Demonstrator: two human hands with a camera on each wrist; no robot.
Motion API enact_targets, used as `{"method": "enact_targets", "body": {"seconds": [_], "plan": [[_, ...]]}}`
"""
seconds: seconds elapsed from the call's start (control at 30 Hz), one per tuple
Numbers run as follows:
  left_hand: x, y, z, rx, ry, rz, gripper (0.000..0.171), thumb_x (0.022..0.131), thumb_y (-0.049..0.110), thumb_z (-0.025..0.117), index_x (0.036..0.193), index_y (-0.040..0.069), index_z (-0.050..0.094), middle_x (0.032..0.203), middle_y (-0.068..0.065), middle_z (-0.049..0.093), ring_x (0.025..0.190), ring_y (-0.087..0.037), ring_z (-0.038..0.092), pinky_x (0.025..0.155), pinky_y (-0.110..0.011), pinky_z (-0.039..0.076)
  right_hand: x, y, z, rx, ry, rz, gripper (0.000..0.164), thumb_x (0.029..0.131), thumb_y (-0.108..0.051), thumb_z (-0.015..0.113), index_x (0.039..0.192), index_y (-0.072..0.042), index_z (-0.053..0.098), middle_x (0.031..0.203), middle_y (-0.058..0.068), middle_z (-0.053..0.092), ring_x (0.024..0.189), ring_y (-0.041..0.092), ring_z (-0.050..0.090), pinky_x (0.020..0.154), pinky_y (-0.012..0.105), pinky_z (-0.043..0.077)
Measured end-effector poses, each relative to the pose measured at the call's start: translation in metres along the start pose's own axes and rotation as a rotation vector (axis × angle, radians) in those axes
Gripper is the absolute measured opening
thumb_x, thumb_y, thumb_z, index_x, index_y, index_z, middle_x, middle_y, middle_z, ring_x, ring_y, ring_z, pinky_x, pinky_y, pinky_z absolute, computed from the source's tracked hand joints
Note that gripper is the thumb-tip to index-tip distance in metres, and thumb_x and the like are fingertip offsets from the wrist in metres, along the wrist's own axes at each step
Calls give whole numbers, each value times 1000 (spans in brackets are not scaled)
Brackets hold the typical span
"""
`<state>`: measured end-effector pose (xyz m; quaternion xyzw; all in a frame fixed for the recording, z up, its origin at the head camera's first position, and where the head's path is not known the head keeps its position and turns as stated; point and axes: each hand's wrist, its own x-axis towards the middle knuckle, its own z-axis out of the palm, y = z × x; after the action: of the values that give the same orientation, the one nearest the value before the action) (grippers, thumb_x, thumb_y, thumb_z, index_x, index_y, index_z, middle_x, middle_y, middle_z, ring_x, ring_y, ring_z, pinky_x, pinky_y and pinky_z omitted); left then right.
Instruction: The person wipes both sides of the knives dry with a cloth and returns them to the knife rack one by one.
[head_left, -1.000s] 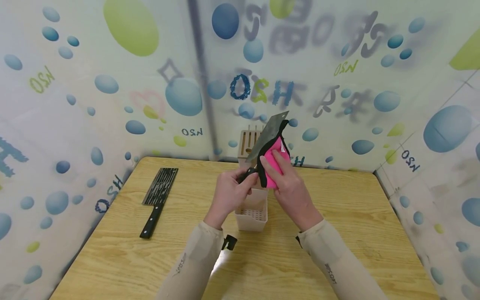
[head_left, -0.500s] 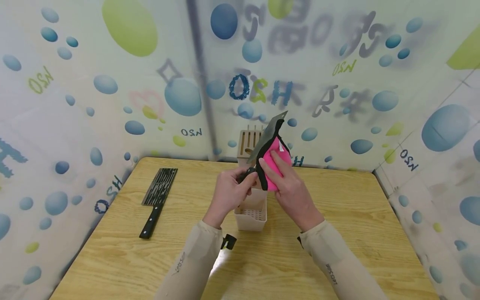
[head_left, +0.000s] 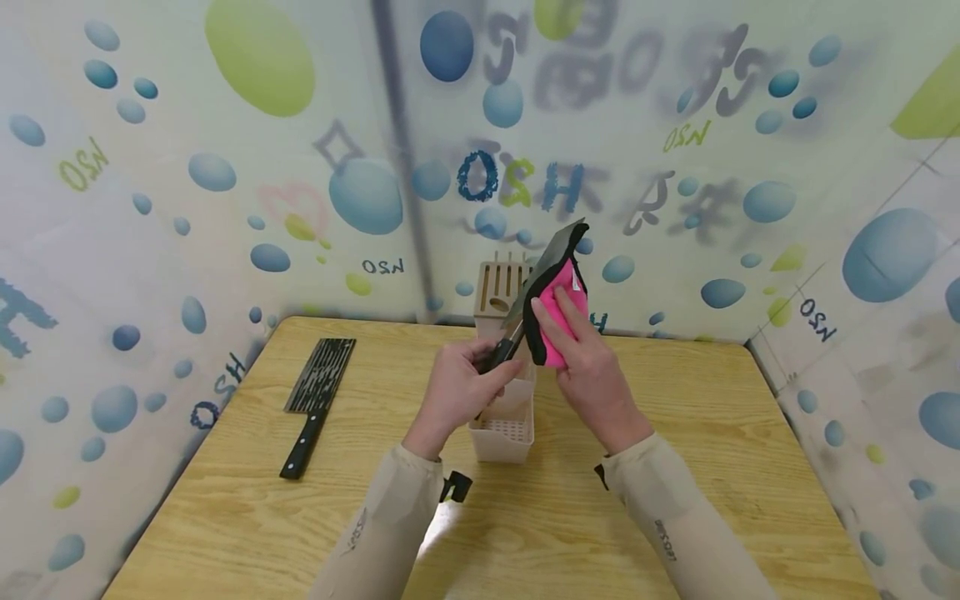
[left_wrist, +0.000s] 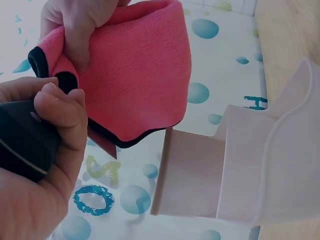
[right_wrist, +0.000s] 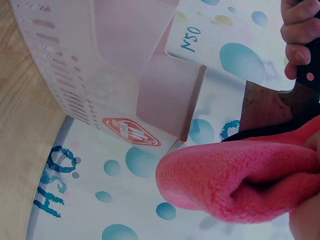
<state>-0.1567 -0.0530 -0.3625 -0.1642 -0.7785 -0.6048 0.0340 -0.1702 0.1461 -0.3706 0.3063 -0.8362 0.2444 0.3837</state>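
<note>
My left hand (head_left: 467,385) grips the black handle (head_left: 501,353) of a cleaver whose wide grey blade (head_left: 551,257) points up and to the right. In my right hand (head_left: 595,379) is a pink cloth (head_left: 562,321) with black edging, folded over the blade and covering much of it. The right wrist view shows a bare strip of the blade (right_wrist: 265,107) near the handle, above the cloth (right_wrist: 235,175). In the left wrist view the cloth (left_wrist: 135,75) hides nearly all the blade except one corner.
Behind the hands stands a pale knife holder with a slotted top (head_left: 501,287) and an open perforated bin (head_left: 501,446) in front. A second cleaver with a black-streaked blade (head_left: 321,375) lies at the left of the wooden table (head_left: 675,433). Patterned walls enclose the table.
My right hand with the cloth has moved slightly up and right along the blade, toward its far end. More of the handle and the blade's near end now shows. The left hand keeps its grip.
</note>
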Motion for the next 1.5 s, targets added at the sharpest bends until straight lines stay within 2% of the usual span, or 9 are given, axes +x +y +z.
{"method": "enact_targets", "body": {"seconds": [0.2, 0.43, 0.6, 0.7, 0.93, 1.07, 1.17, 1.4, 1.5], "plan": [[-1, -3, 2, -91, -37, 15, 14, 97, 12, 72, 92, -1, 73, 58, -4, 59, 48, -15, 54, 45, -24, 41, 3, 1, 1, 34, 25, 50, 61, 89, 16, 68, 145, -4, 57, 150, 25, 52, 131, 44, 57, 96, 52, 53], [-2, -4, 3, -85, -49, 35, 21, 100, 13, 69, 84, -1, 71, 59, -9, 61, 49, -18, 58, 46, -24, 42, 6, 3, 4, 89, 63, 77, 58, 90, 17, 62, 145, -1, 56, 151, 24, 51, 135, 44, 54, 99, 54, 50], [-2, -6, 3, -56, -63, 46, 20, 101, 10, 66, 83, 1, 70, 61, -8, 63, 51, -17, 61, 48, -25, 46, 8, 6, 6, 96, 86, 86, 57, 90, 18, 60, 144, 0, 57, 149, 25, 52, 135, 44, 54, 100, 55, 50], [-3, -8, 3, -37, -72, 53, 22, 102, 11, 65, 83, 1, 70, 63, -7, 64, 51, -16, 62, 49, -28, 50, 9, 9, 8, 98, 100, 91, 58, 90, 19, 59, 144, 0, 57, 149, 25, 53, 135, 43, 54, 99, 55, 50], [-4, -9, 1, -45, -93, 47, 23, 103, 13, 63, 89, -4, 73, 71, -10, 70, 54, -15, 65, 55, -47, 58, 12, 11, 8, 114, 110, 122, 58, 91, 17, 58, 146, 0, 55, 151, 23, 52, 138, 41, 52, 101, 56, 50], [-4, -11, 1, -57, -107, 58, 25, 105, 13, 61, 92, -6, 72, 74, -12, 70, 56, -15, 65, 55, -39, 59, 11, 11, 8, 117, 110, 127, 56, 91, 16, 58, 144, 0, 57, 149, 22, 54, 136, 41, 53, 101, 56, 50], [-4, -13, 2, -49, -114, 68, 26, 106, 13, 59, 90, -3, 72, 73, -15, 70, 56, -14, 65, 54, -32, 58, 11, 10, 8, 117, 106, 121, 52, 93, 15, 59, 143, 0, 59, 148, 22, 55, 135, 42, 54, 100, 56, 50], [-3, -14, 2, -46, -134, 74, 29, 108, 16, 55, 91, -1, 70, 70, -11, 68, 58, -17, 65, 56, -31, 57, 9, 7, 7, 114, 66, 120, 53, 92, 16, 60, 142, -2, 60, 149, 22, 54, 135, 43, 54, 101, 56, 49], [-2, -14, 2, -49, -134, 74, 30, 109, 18, 54, 92, -2, 70, 70, -11, 68, 59, -17, 64, 57, -36, 58, 9, 5, 6, 106, 48, 116, 54, 91, 15, 63, 143, -3, 60, 150, 22, 53, 136, 41, 54, 102, 55, 48]]}}
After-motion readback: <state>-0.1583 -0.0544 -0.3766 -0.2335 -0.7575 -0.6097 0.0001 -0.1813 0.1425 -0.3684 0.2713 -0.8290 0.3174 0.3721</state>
